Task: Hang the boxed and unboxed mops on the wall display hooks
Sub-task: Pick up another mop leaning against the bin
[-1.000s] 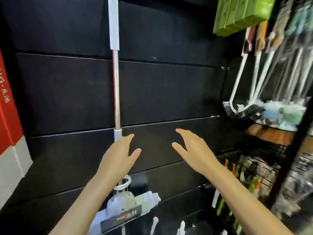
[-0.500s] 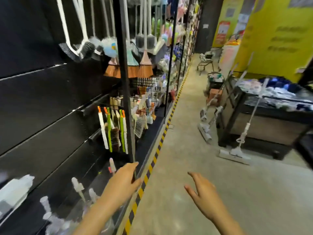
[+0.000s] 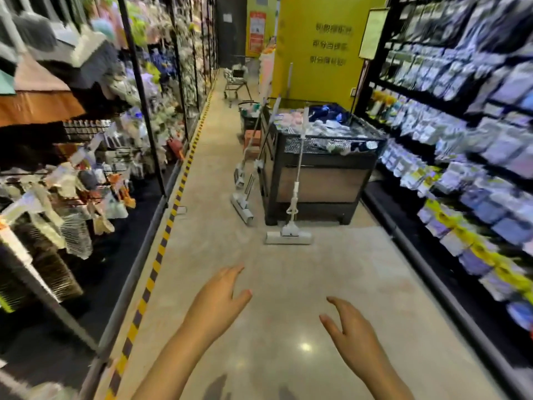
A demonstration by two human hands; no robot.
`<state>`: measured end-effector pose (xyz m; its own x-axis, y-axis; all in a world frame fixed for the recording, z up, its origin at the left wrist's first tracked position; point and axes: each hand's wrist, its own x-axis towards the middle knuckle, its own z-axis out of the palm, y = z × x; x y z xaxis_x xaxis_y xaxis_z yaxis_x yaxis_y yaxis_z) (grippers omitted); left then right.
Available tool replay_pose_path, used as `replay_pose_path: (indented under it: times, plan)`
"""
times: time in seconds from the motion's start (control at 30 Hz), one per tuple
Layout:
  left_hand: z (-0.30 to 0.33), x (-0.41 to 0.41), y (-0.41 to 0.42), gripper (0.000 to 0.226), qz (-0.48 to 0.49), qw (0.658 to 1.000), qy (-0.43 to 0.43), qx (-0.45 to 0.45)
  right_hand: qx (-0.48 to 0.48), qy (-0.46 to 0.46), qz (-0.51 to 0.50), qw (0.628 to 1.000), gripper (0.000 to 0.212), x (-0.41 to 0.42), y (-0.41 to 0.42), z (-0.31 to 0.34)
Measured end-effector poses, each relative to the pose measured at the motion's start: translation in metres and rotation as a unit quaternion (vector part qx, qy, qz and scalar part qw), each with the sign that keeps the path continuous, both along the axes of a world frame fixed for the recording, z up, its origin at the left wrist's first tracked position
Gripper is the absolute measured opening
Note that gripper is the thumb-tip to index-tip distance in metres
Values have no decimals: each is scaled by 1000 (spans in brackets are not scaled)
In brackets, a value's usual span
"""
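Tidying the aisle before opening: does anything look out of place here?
Yes. Loose mops stand on the aisle floor, propped against the black bin instead of hanging: one at its front, others at its left corner. Both hands are empty.

Left hand (image 3: pixel 219 295) and right hand (image 3: pixel 350 327) extended forward, fingers relaxed, holding nothing.

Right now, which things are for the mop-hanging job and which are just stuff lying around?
For the job:
- front mop
- side mops
- left hand, empty
- right hand, empty

Just around:
- black bin
- shopping cart
- yellow wall
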<state>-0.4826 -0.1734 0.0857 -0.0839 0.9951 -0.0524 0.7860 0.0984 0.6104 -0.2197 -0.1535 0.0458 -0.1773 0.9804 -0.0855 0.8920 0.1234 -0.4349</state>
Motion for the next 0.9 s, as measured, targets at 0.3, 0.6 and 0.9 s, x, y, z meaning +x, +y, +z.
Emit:
replay_pose_path:
  times: [0.3, 0.6, 0.9]
  plan:
    - [-25, 1, 124, 57, 45, 998, 6, -50, -8, 42, 8, 999, 47, 20, 150, 6]
    - [-31, 0, 344, 57, 43, 998, -27, -37, -26, 57, -13, 998, 47, 17, 345, 12]
    - [-13, 61, 553, 57, -33, 998, -45, -15, -29, 59, -61, 996, 46, 54, 515, 12]
